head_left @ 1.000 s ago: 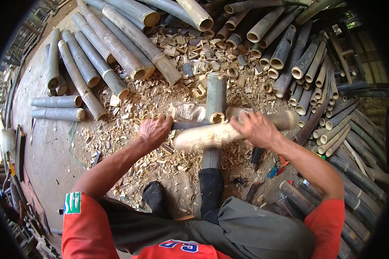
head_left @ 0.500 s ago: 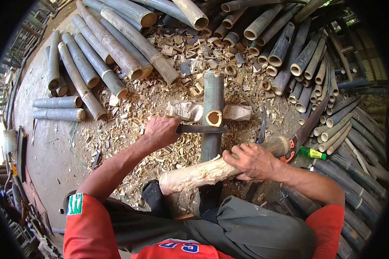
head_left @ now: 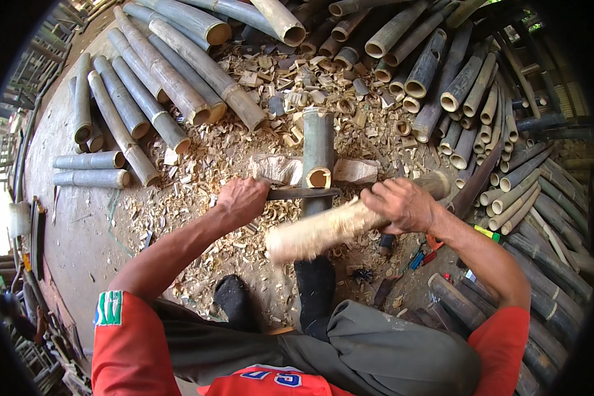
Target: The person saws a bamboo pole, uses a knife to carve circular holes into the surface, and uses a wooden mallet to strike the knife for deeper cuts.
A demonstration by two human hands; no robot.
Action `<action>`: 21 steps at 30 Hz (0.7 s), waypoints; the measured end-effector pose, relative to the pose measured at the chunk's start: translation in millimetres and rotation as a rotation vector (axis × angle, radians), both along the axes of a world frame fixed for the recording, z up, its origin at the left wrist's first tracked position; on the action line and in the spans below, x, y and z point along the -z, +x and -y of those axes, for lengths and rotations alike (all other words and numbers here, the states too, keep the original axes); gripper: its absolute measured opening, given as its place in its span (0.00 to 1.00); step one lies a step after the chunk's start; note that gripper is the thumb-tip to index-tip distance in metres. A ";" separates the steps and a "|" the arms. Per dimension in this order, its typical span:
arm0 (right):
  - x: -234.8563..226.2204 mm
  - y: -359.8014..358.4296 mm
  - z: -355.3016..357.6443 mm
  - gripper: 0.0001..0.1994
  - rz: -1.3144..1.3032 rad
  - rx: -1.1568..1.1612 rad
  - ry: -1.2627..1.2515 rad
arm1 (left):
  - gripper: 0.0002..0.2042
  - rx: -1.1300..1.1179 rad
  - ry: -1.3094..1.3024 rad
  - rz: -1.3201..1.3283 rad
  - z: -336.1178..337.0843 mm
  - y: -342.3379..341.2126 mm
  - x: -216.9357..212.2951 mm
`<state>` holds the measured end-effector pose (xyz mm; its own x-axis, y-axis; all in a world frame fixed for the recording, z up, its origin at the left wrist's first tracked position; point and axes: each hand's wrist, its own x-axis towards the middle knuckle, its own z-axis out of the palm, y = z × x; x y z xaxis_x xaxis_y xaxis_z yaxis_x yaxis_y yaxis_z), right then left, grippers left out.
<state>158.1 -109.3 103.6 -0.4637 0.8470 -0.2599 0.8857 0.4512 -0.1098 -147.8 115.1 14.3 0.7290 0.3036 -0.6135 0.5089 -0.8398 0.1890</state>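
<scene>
My left hand point(head_left: 243, 199) is closed round the handle of a dark-bladed knife point(head_left: 303, 193). Its blade lies across a greenish-grey bamboo tube point(head_left: 318, 142), just on the near side of a pale cut opening in the tube's wall. The tube rests over a rough wooden block point(head_left: 356, 170). Gripped in my right hand point(head_left: 399, 203) is a thick wooden club point(head_left: 323, 231) with a worn, pale, splintered side. It slants above the near part of the tube, its blurred thick end toward the left, and hides some of the tube.
Bamboo tubes point(head_left: 171, 66) lie at the far left, with a larger pile point(head_left: 468, 86) at the far right. Wood chips point(head_left: 198, 211) cover the ground. A long dark blade point(head_left: 478, 181), small coloured tools point(head_left: 417, 259) and more bamboo point(head_left: 541, 284) are on the right. My dark-socked foot point(head_left: 315, 290) is below the club.
My right hand has lifted the club up and away from my lap, uncovering my foot and the small tools. My left hand and the knife stay almost in place.
</scene>
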 end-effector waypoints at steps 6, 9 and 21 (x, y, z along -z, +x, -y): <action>12.6 18.1 -8.3 0.43 0.139 0.020 0.078 | 0.12 -0.083 -0.009 0.005 2.0 0.4 2.8; 17.9 21.0 2.4 0.42 0.093 -0.045 0.097 | 0.11 -0.053 0.047 0.048 6.5 -0.6 2.0; -0.2 17.7 -1.6 0.33 0.071 -0.018 0.207 | 0.09 -0.020 0.079 0.045 5.9 -1.3 10.5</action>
